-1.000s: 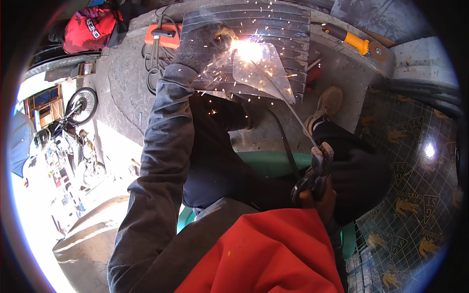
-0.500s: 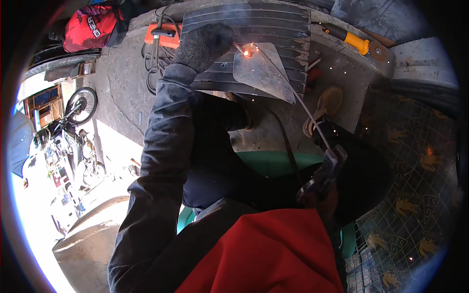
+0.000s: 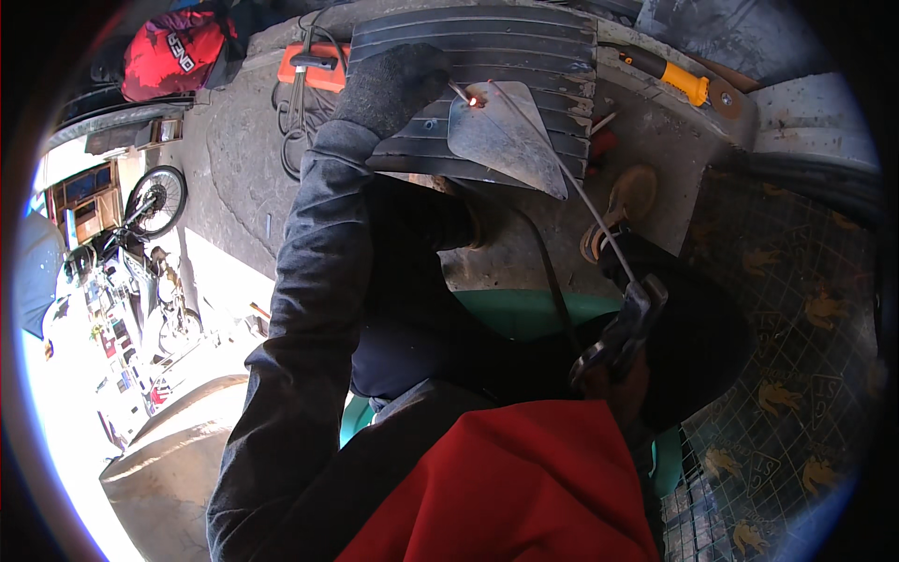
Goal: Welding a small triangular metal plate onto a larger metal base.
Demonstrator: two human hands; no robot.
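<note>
My left hand, in a dark grey knitted glove, is closed on a short thin metal rod. The rod's far end meets a small glowing spot on a flat grey metal plate with a pointed lower corner. That plate lies on a dark slatted metal surface. Low at the right, my right hand grips a dark welding electrode holder, partly in shadow. From its jaws a long welding electrode slants up to the left, its reddish tip close to the glowing spot.
A yellow and black angle grinder lies at the far right. An orange box-like thing with coiled cables sits left of the slats. My sandalled foot is beside the slats. Under me is a green seat. A motorcycle stands at the left.
The bright arc and flying sparks are gone, leaving a small orange glow on the plate. The electrode tip has shifted slightly up and right. My left hand has hardly moved.
</note>
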